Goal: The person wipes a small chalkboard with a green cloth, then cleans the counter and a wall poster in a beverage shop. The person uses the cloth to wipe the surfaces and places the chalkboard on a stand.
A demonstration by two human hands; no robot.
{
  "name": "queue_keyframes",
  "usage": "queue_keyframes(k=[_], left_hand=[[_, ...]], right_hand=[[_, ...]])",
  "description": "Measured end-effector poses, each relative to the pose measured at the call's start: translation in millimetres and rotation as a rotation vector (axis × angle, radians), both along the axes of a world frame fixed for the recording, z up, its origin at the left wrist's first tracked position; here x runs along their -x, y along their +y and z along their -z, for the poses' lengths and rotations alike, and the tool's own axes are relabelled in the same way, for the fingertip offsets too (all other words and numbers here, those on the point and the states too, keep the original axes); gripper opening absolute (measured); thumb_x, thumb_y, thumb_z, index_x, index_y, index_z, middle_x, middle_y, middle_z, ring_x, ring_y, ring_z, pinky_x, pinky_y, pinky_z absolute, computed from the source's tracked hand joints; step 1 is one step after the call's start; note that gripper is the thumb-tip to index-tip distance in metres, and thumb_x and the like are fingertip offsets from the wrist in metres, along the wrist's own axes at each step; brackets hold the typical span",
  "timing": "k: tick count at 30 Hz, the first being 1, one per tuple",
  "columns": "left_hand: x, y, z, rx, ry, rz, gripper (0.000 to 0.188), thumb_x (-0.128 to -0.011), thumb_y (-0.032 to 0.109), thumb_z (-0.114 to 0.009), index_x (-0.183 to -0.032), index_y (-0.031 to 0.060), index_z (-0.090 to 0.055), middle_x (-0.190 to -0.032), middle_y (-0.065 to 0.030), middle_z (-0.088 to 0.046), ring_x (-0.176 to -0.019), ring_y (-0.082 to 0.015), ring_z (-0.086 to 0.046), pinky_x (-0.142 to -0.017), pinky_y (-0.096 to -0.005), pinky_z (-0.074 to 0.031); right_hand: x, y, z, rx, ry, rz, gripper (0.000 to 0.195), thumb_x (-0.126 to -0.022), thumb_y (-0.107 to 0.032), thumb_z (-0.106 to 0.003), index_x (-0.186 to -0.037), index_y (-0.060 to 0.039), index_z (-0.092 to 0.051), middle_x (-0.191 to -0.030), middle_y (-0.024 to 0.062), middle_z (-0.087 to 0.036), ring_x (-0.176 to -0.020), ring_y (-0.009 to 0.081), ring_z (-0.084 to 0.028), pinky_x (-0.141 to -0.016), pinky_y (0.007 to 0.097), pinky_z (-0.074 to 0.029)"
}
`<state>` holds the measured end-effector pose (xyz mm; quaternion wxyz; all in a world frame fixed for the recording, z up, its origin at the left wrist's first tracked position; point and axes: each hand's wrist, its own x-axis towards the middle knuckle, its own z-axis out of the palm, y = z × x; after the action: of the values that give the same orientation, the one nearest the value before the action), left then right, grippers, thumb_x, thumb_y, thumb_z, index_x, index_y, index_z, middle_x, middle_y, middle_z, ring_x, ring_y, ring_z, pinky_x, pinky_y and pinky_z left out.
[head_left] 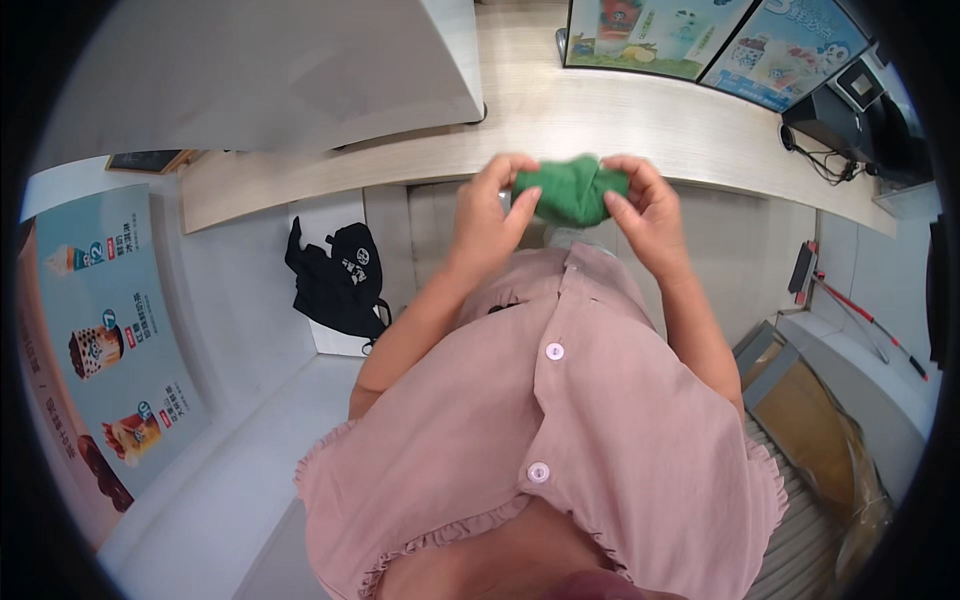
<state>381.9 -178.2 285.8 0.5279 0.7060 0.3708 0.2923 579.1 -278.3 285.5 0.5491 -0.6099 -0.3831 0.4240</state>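
Observation:
A crumpled green cloth point(574, 193) is stretched between both hands, in front of the near edge of a pale wood-look counter point(600, 135). My left hand point(496, 210) grips its left end between thumb and fingers. At the right end, the thumb and fingers of my right hand point(646, 210) pinch the cloth. Its underside is hidden.
A large grey machine or cabinet point(300, 75) stands on the counter at the upper left. Framed posters point(652, 37), a black box-shaped device point(829, 120) and cables point(821, 161) are at the right. A black apron point(337, 277) hangs at the left; a red-handled tool point(862, 313) leans at the right.

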Motion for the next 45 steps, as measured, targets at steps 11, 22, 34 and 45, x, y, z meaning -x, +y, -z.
queue_keyframes(k=[11, 22, 34, 45], left_hand=[[-67.7, -1.7, 34.3, -0.441, 0.345, -0.112, 0.04, -0.077, 0.003, -0.073, -0.116, 0.0029, -0.062, -0.123, -0.0151, -0.059, -0.118, -0.0333, -0.052, -0.097, -0.0431, -0.044], [-67.0, -18.2, 75.0, -0.658, 0.735, -0.072, 0.054, -0.083, 0.006, -0.069, -0.135, 0.0044, -0.054, -0.146, -0.0151, -0.048, -0.14, -0.0296, -0.04, -0.117, -0.0503, -0.025], [-38.7, 11.0, 62.3, -0.536, 0.666, -0.006, 0.064, -0.084, 0.011, -0.07, -0.14, -0.0066, -0.045, -0.154, -0.0263, -0.034, -0.146, -0.0371, -0.03, -0.12, -0.049, -0.023], [-26.6, 31.1, 65.3, -0.507, 0.644, 0.059, 0.075, -0.082, 0.014, -0.073, -0.144, -0.0093, -0.037, -0.154, -0.0262, -0.033, -0.147, -0.0372, -0.027, -0.121, -0.049, -0.02]], right_hand=[[-82.2, 21.8, 26.6, 0.019, -0.788, -0.146, 0.048, -0.078, -0.004, -0.073, -0.125, -0.0067, -0.06, -0.13, 0.0165, -0.058, -0.117, 0.0356, -0.057, -0.098, 0.0412, -0.048], [-48.0, 67.2, 75.3, -0.156, -1.239, -0.509, 0.058, -0.089, -0.021, -0.064, -0.144, -0.0125, -0.049, -0.155, 0.0172, -0.036, -0.146, 0.0374, -0.028, -0.12, 0.0508, -0.021], [-5.9, 129.8, 80.8, -0.2, -1.341, -0.434, 0.053, -0.091, -0.019, -0.055, -0.14, -0.0004, -0.05, -0.15, 0.0264, -0.04, -0.144, 0.042, -0.031, -0.119, 0.0504, -0.023], [15.8, 185.9, 66.9, 0.041, -1.435, -0.504, 0.06, -0.091, -0.017, -0.055, -0.147, -0.0002, -0.04, -0.155, 0.028, -0.032, -0.146, 0.0428, -0.027, -0.12, 0.0489, -0.022]])
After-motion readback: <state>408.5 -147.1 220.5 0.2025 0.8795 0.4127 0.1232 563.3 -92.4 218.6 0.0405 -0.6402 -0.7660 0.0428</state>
